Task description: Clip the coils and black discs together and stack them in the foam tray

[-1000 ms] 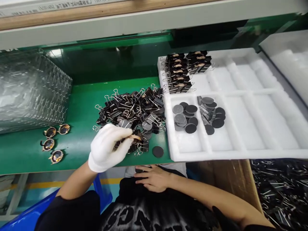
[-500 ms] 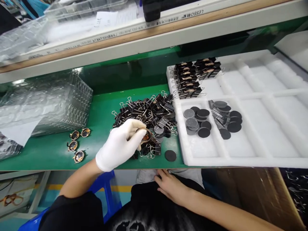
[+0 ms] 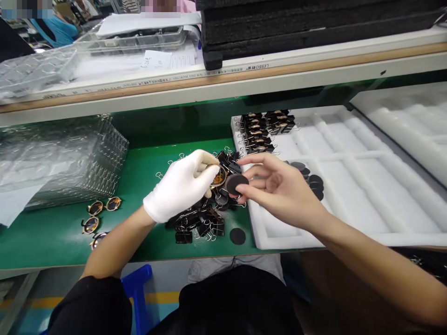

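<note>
My left hand [image 3: 183, 186], in a white glove, pinches a round gold-rimmed watch case [image 3: 219, 177] with a dark and amber face. My bare right hand [image 3: 279, 188] holds a black round disc [image 3: 236, 185] by its edge, close beside the watch case. Below both hands lies a heap of black binder clips [image 3: 200, 221] with wire handles, partly hidden by the glove. Another black disc [image 3: 238, 236] rests flat on the green table near its front edge. Several similar watch cases [image 3: 91, 225] lie at the left, one partly covered by my left forearm.
At the right stands a white foam tray [image 3: 279, 239] with compartments. Clipped gold pieces [image 3: 256, 132] stand in rows at its back left, and several discs [image 3: 316, 186] lie in it. Stacked clear plastic trays [image 3: 70, 163] fill the left. A shelf edge [image 3: 167, 88] crosses behind.
My right hand has come up from my lap and now holds a black disc beside the watch case. The left hand keeps its grip on the watch case. The camera view has shifted.
</note>
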A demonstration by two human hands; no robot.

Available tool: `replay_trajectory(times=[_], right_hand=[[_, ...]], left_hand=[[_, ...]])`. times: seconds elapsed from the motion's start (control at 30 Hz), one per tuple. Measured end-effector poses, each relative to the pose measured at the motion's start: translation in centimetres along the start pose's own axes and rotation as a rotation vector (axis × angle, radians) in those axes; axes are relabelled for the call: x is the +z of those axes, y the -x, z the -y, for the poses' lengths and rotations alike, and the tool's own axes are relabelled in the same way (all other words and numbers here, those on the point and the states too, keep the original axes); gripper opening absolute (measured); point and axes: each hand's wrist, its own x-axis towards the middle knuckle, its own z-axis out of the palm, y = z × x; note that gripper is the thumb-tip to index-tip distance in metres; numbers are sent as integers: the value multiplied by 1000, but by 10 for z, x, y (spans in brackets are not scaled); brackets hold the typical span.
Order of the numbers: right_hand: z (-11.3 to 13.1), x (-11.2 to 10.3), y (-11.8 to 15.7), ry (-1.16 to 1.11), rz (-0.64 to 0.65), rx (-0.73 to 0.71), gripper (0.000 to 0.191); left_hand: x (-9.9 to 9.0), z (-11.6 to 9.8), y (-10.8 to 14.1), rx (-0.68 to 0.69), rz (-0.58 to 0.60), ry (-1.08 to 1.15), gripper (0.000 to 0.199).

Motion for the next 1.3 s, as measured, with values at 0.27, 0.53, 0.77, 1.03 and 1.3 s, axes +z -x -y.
replay_trajectory(times=[0.27,0.53,0.77,1.03,1.3], right_hand=[[-8,-4,-45,703,-97,-692,11],[-19,-11,-52,961,141,-986,33],[-26,0,-50,239,-42,-350,41],[-31,-4,-49,-213,127,235,33],[-21,-12,-44,-169,92,179,27]], left_hand=[[-7,2,-16,-9,-21,174,23],[-13,13,-23,-27,60,472,40],[5,19,-19,127,-23,85,40],[-14,26,-7,252,-9,-684,39],[-23,29,7,93,333,-1300,50]])
